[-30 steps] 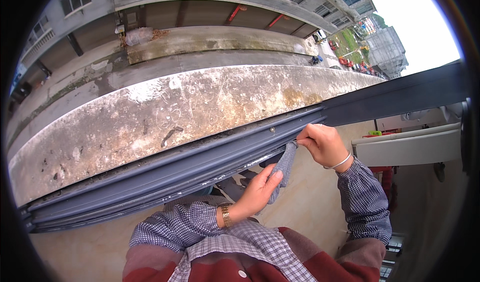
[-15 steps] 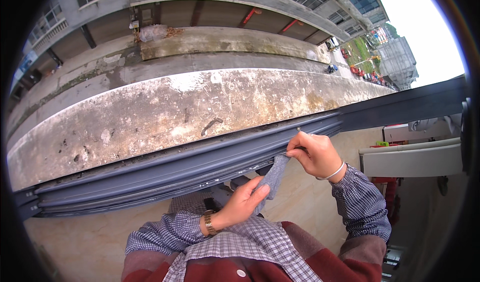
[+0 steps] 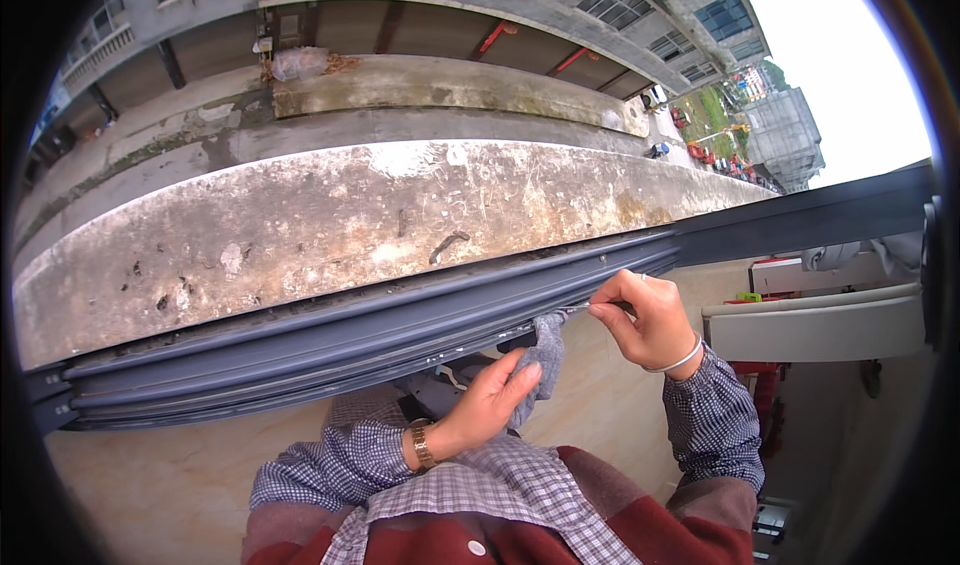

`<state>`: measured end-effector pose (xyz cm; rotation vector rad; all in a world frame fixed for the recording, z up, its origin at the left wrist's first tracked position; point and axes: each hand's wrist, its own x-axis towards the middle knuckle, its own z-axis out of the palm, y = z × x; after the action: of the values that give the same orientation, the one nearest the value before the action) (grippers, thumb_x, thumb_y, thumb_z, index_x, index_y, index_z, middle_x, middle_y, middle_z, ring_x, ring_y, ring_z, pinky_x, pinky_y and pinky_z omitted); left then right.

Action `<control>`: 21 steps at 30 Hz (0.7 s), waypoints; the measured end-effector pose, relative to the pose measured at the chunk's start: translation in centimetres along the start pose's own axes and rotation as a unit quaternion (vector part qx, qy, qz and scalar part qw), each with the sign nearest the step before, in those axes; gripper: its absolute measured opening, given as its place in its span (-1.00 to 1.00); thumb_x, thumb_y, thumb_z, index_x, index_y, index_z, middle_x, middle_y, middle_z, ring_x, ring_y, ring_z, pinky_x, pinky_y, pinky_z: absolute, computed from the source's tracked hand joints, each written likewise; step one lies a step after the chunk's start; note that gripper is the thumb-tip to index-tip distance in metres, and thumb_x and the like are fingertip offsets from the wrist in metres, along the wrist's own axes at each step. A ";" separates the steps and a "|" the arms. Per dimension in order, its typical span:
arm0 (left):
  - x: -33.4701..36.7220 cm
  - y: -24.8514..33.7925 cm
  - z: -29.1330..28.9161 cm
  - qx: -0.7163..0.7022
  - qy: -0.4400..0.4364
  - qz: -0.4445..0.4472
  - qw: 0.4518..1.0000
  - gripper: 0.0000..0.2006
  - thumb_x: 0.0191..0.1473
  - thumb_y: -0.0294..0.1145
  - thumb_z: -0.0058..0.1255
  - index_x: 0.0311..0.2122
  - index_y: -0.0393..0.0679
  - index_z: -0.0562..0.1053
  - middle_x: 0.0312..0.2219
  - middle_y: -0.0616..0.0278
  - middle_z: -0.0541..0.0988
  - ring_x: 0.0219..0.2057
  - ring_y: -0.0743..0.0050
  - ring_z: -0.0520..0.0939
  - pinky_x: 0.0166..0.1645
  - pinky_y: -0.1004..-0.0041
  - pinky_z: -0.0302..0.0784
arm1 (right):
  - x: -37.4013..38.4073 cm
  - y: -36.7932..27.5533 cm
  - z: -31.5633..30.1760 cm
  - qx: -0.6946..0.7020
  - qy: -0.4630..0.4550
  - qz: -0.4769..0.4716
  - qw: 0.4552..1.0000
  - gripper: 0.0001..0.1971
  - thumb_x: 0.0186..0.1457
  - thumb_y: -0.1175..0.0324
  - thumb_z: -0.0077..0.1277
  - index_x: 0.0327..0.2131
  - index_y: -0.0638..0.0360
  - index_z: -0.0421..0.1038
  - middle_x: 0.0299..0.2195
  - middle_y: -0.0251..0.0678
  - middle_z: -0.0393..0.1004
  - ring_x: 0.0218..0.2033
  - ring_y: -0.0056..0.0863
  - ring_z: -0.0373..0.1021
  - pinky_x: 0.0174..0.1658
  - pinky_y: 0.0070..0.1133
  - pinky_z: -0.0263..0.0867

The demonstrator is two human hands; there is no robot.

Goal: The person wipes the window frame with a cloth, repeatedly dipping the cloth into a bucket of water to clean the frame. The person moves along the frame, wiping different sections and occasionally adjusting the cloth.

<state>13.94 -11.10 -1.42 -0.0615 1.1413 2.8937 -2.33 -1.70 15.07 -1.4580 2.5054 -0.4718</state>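
My left hand [image 3: 478, 405] is closed around a grey knitted cloth [image 3: 546, 357], its thumb lying on top. The cloth's upper end is bunched and points toward the window frame, and its lower part hangs down by my lap. To its right, my right hand [image 3: 648, 321] makes a pinch with thumb and forefinger. A thin, pale strand or tip shows between those fingertips and the cloth; it is too small to name. Both hands are just on the near side of the dark grey window frame [image 3: 350, 315].
Beyond the frame runs a stained concrete ledge [image 3: 330, 220], with a street and a grey building [image 3: 440, 10] far below and across. A white panel-like piece of furniture [image 3: 820, 327] stands at the right. Beige floor tiles [image 3: 180, 465] lie on the near side.
My right hand has drawn away to the right from the cloth's tip, still pinching. The cloth's upper end has gone from stretched to bunched. My left hand keeps its hold.
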 end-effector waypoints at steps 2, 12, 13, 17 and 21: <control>0.2 -0.2 0.1 -0.010 -0.006 -0.014 1.000 -0.60 0.35 -0.18 -0.18 0.11 -0.28 0.34 -0.25 0.39 0.49 -0.23 0.73 0.41 -0.10 0.57 0.38 | -0.3 -0.2 0.1 0.009 0.003 -0.020 1.000 -0.89 -0.01 0.48 0.18 -0.45 0.15 0.42 -0.57 -0.31 0.48 -0.54 -0.36 0.45 -0.45 -0.52 0.35; 0.6 -0.6 0.2 -0.011 0.015 -0.020 1.000 -0.62 0.35 -0.19 -0.20 0.09 -0.26 0.36 -0.25 0.40 0.49 -0.22 0.73 0.41 -0.08 0.58 0.37 | -0.6 1.1 2.0 0.053 -0.001 -0.016 0.998 -0.92 0.01 0.49 0.16 -0.44 0.18 0.44 -0.56 -0.27 0.48 -0.54 -0.32 0.44 -0.46 -0.50 0.33; 0.6 -0.7 0.2 -0.014 0.017 -0.022 1.000 -0.62 0.35 -0.19 -0.20 0.09 -0.26 0.36 -0.24 0.39 0.49 -0.21 0.72 0.42 -0.08 0.58 0.37 | -0.7 1.1 1.9 0.053 0.002 -0.021 0.998 -0.92 0.01 0.49 0.16 -0.45 0.18 0.44 -0.56 -0.27 0.48 -0.54 -0.32 0.44 -0.46 -0.51 0.33; 0.8 -0.9 0.2 -0.018 0.030 -0.019 0.999 -0.62 0.35 -0.20 -0.20 0.09 -0.28 0.37 -0.21 0.37 0.50 -0.19 0.71 0.43 -0.05 0.57 0.37 | -1.0 1.6 1.7 0.059 0.016 -0.024 0.998 -0.92 0.00 0.49 0.17 -0.45 0.18 0.45 -0.57 -0.27 0.47 -0.55 -0.32 0.43 -0.47 -0.51 0.32; 0.9 -0.9 0.2 -0.006 0.042 -0.026 0.999 -0.61 0.35 -0.20 -0.20 0.10 -0.28 0.37 -0.20 0.35 0.50 -0.18 0.69 0.43 -0.04 0.56 0.37 | -1.3 2.1 1.7 0.067 0.012 -0.026 0.997 -0.92 0.00 0.49 0.17 -0.46 0.18 0.45 -0.58 -0.28 0.46 -0.55 -0.32 0.43 -0.47 -0.49 0.31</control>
<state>13.11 -10.25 -1.92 -0.2120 1.1170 2.8769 -2.79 0.14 12.70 -1.4767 2.4076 -0.6580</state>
